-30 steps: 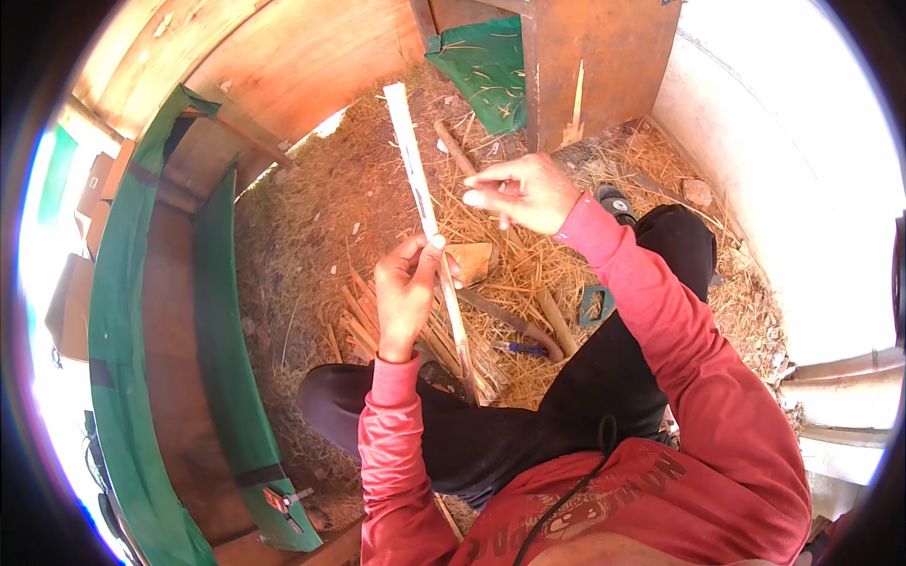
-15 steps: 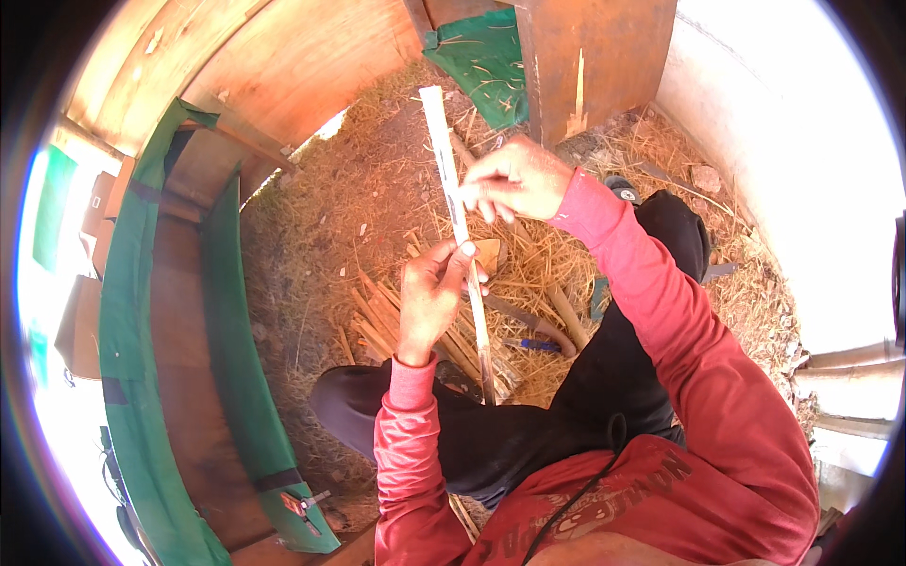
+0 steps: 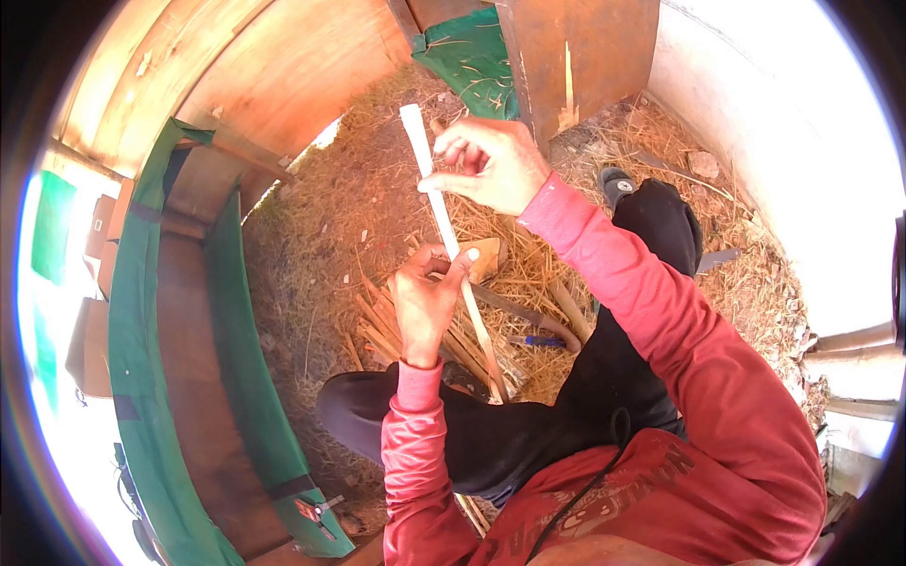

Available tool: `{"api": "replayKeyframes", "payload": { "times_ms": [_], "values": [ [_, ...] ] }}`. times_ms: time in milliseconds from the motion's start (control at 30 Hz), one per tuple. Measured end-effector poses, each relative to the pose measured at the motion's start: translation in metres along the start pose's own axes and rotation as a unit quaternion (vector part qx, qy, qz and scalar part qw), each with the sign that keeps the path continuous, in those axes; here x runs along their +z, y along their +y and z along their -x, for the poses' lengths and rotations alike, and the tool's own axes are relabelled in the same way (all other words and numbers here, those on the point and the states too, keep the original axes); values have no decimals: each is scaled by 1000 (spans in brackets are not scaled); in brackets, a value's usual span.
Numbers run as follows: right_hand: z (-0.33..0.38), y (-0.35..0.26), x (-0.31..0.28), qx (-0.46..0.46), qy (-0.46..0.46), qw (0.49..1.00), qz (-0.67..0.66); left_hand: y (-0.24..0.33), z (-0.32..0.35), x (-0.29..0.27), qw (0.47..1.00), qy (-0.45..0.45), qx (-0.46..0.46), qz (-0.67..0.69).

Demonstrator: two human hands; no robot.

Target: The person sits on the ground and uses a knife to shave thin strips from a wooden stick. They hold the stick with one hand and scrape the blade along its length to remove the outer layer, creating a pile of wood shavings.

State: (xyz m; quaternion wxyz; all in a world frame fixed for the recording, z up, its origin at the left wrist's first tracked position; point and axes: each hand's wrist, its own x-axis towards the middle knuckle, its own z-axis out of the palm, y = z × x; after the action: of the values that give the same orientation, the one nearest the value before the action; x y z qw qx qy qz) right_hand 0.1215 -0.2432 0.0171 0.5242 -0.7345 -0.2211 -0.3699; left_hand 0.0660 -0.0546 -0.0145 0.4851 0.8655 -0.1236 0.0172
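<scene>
While the left hand [image 3: 427,304] clamps the pale strip [image 3: 444,219] mid-length, the right hand [image 3: 491,165] pinches above; splitting appears unfinished, cut sticks [image 3: 396,335] lying below.

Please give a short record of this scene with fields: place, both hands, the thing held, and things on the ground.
place: ground covered with straw, between wooden boards and a green cloth
left hand: grips the pale strip at its middle
right hand: pinches the strip near its upper end
strip: long, thin, flat, slightly tilted
ground: bundle of split sticks, a blue pen-like thing
clothing: red sleeves, black trousers
</scene>
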Motion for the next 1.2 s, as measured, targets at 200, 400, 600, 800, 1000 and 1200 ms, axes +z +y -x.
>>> {"api": "replayKeyframes", "payload": {
  "times_ms": [200, 400, 600, 800, 1000, 1200],
  "values": [
    [3, 12, 12, 73, -12, 997, -24, 2, 4, 4, 996, 20, 33, -81],
    [1, 18, 15, 117, 13, 993, -7, 6, 4, 6, 994, 41, 59, -87],
    [-29, 75, -36, 278, 319, 898, -118, 5, 6, 16, 991, 53, 70, -103],
    [0, 60, -12, 227, -28, 973, 38, 3, -4, -7, 995, 86, 26, -38],
    [50, -11, 54, 431, -343, 776, -308, -1, -6, -42, 988, 97, 1, 117],
    [82, -18, 61, 256, -404, 850, -220, 13, -6, -70, 975, 150, -22, 165]
  ]
}}
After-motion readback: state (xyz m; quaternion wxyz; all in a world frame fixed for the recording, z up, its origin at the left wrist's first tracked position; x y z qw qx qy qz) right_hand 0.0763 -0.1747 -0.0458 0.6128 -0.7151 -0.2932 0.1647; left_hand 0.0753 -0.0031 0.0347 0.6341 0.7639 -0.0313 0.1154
